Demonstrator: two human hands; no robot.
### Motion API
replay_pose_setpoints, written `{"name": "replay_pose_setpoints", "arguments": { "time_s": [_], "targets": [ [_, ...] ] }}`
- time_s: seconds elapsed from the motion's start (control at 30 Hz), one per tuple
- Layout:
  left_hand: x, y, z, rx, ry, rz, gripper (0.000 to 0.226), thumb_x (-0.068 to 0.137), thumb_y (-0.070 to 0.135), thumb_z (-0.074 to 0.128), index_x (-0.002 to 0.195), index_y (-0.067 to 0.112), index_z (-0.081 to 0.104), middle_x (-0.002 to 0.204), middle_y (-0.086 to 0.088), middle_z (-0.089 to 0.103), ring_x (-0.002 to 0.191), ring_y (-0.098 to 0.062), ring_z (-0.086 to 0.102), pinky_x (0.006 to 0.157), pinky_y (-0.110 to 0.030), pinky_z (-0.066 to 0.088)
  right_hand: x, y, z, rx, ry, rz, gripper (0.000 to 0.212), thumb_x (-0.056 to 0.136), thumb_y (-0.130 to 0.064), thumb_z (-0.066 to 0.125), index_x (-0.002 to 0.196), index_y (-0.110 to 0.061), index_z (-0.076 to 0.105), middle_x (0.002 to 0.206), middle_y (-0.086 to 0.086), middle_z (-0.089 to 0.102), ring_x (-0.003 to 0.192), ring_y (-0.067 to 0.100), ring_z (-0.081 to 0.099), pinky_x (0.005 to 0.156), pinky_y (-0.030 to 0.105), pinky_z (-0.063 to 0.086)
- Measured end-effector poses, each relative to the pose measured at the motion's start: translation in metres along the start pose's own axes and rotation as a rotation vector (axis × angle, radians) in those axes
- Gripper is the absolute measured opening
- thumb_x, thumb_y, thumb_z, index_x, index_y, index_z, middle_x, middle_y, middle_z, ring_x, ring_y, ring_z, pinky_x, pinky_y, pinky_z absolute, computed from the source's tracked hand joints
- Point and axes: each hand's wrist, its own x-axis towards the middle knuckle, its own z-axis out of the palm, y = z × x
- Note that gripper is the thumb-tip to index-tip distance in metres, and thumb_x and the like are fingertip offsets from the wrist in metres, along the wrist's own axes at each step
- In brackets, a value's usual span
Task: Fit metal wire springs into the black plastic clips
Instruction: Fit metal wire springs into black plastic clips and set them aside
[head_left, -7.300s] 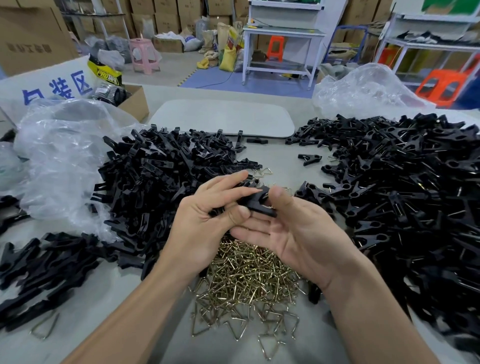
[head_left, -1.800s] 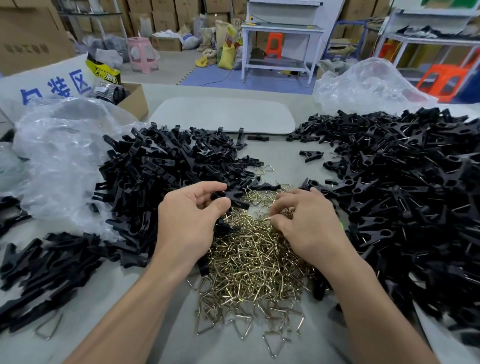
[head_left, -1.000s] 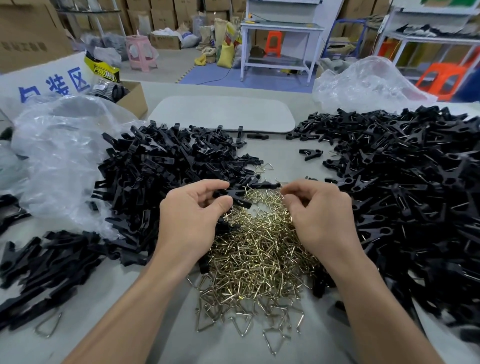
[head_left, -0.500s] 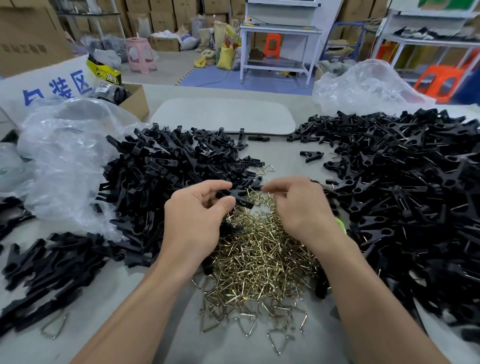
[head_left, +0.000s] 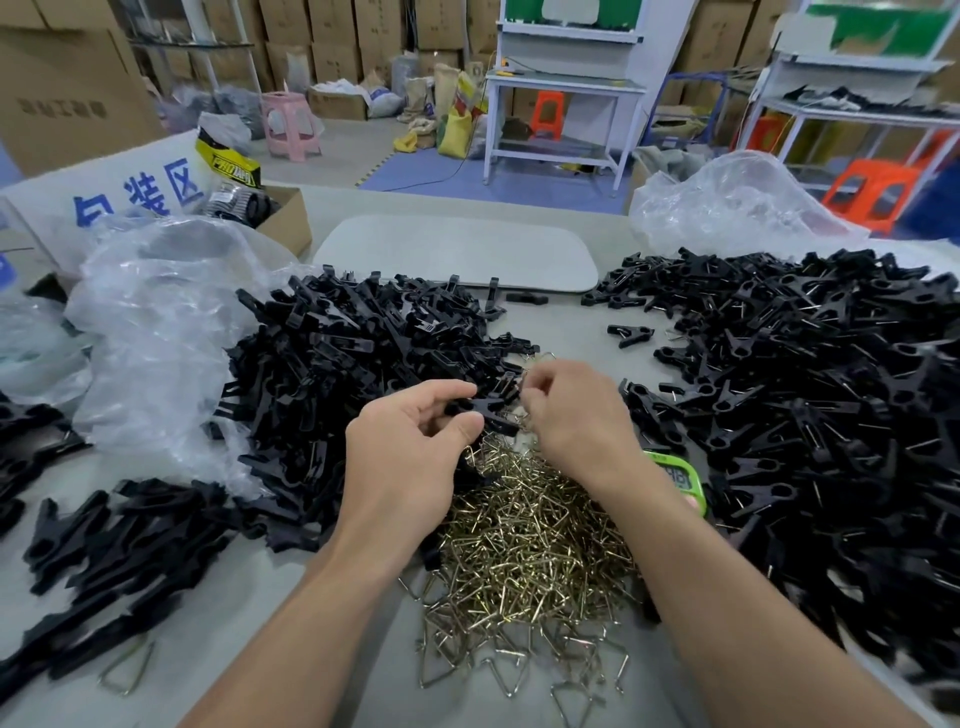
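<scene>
The right hand (head_left: 576, 421) has risen from the heap of brass-coloured wire springs (head_left: 524, 540) to centre frame, curled on something unseen, meeting the left hand (head_left: 410, 447), which pinches a light, stiff black plastic clip (head_left: 485, 408) midway.

The left hand (head_left: 410, 457) and right hand (head_left: 576, 421) are bare, forearms (head_left: 311, 623) bare too.

This is a small factory or packing warehouse. Brown cardboard cartons (head_left: 332, 47) are stacked along the back wall beside a white metal workbench (head_left: 563, 85) and orange plastic stools (head_left: 867, 192). The grey table (head_left: 571, 325) is heaped with black plastic clips (head_left: 805, 389) and brass-coloured wire springs (head_left: 530, 535).
</scene>
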Motion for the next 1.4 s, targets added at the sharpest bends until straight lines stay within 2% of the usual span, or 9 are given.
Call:
{"name": "replay_pose_setpoints", "arguments": {
  "time_s": [0.1, 0.2, 0.43, 0.63, 0.8, 0.9, 1.0, 1.23, 1.4],
  "targets": [
    [-0.001, 0.001, -0.001, 0.003, 0.005, -0.013, 0.032, 0.083, 0.017, 0.087, 0.091, 0.046, 0.077, 0.084, 0.039, 0.070, 0.084, 0.014, 0.068, 0.070, 0.002, 0.044, -0.016, 0.010, -0.011, 0.370, 0.114, 0.049, 0.022, 0.104, -0.019, 0.055, 0.085, -0.027, 0.064, 0.078, -0.005, 0.071, 0.066, 0.014, 0.069, 0.059, 0.032, 0.057],
    [-0.002, 0.002, 0.000, 0.000, 0.002, -0.039, 0.030, 0.083, 0.018, 0.087, 0.092, 0.046, 0.078, 0.085, 0.038, 0.071, 0.086, 0.012, 0.068, 0.070, 0.001, 0.045, -0.035, 0.017, -0.022, 0.644, 0.112, 0.068, 0.018, 0.106, -0.014, 0.051, 0.093, -0.019, 0.063, 0.079, 0.002, 0.076, 0.062, 0.018, 0.073, 0.054, 0.032, 0.059],
    [-0.004, 0.010, 0.003, -0.173, -0.051, -0.059, 0.040, 0.080, 0.007, 0.087, 0.092, 0.044, 0.082, 0.088, 0.019, 0.079, 0.082, 0.002, 0.073, 0.076, -0.008, 0.053, -0.054, 0.029, -0.034, 0.785, -0.002, 0.050, 0.021, 0.094, -0.001, 0.069, 0.079, -0.016, 0.076, 0.072, 0.015, 0.074, 0.058, 0.034, 0.068, 0.052, 0.039, 0.058],
    [-0.002, 0.014, 0.003, -0.374, -0.193, -0.030, 0.039, 0.078, -0.008, 0.080, 0.098, 0.025, 0.084, 0.075, 0.002, 0.077, 0.064, -0.002, 0.063, 0.065, -0.012, 0.052, -0.051, 0.032, -0.036, 0.968, -0.160, 0.129, 0.028, 0.096, 0.005, 0.062, 0.115, -0.014, 0.054, 0.072, 0.012, 0.073, 0.053, 0.018, 0.059, 0.046, 0.027, 0.046],
    [0.001, 0.012, 0.002, -0.310, -0.108, -0.083, 0.040, 0.080, -0.004, 0.082, 0.092, 0.034, 0.084, 0.085, 0.001, 0.081, 0.076, -0.007, 0.073, 0.073, -0.013, 0.055, -0.049, 0.040, -0.034, 0.660, -0.060, 0.073, 0.019, 0.094, -0.003, 0.064, 0.091, -0.022, 0.067, 0.069, 0.006, 0.074, 0.053, 0.017, 0.061, 0.055, 0.035, 0.049],
    [0.003, 0.010, -0.002, -0.302, -0.047, -0.098, 0.040, 0.080, -0.001, 0.083, 0.090, 0.038, 0.084, 0.083, 0.001, 0.081, 0.076, -0.006, 0.074, 0.074, -0.013, 0.055, -0.048, 0.045, -0.030, 0.386, 0.025, 0.030, 0.018, 0.093, -0.016, 0.070, 0.082, -0.030, 0.072, 0.066, -0.008, 0.072, 0.048, 0.004, 0.058, 0.049, 0.023, 0.047],
    [0.005, 0.009, -0.002, -0.290, -0.012, -0.119, 0.038, 0.080, 0.002, 0.084, 0.089, 0.040, 0.083, 0.081, 0.001, 0.080, 0.074, -0.007, 0.072, 0.074, -0.015, 0.056, -0.045, 0.044, -0.029, 0.262, 0.094, 0.019, 0.019, 0.091, -0.019, 0.072, 0.079, -0.034, 0.073, 0.071, -0.019, 0.071, 0.061, 0.000, 0.064, 0.059, 0.026, 0.057],
    [0.006, 0.007, -0.001, -0.157, 0.010, -0.139, 0.043, 0.080, 0.007, 0.087, 0.089, 0.048, 0.081, 0.083, 0.011, 0.080, 0.084, -0.009, 0.075, 0.076, -0.009, 0.053, 0.037, 0.021, -0.020, -0.008, 0.012, 0.036, 0.033, 0.100, -0.005, 0.051, 0.102, -0.024, 0.077, 0.095, -0.001, 0.074, 0.071, 0.013, 0.062, 0.066, 0.028, 0.050],
    [0.006, 0.007, -0.001, -0.120, -0.012, -0.130, 0.046, 0.078, 0.006, 0.088, 0.085, 0.051, 0.080, 0.083, 0.017, 0.079, 0.077, -0.001, 0.073, 0.073, -0.006, 0.051, 0.089, 0.018, 0.003, -0.208, -0.053, -0.002, 0.014, 0.096, -0.007, 0.062, 0.098, -0.010, 0.076, 0.097, 0.008, 0.076, 0.089, 0.025, 0.069, 0.078, 0.033, 0.058]
  ]
}}
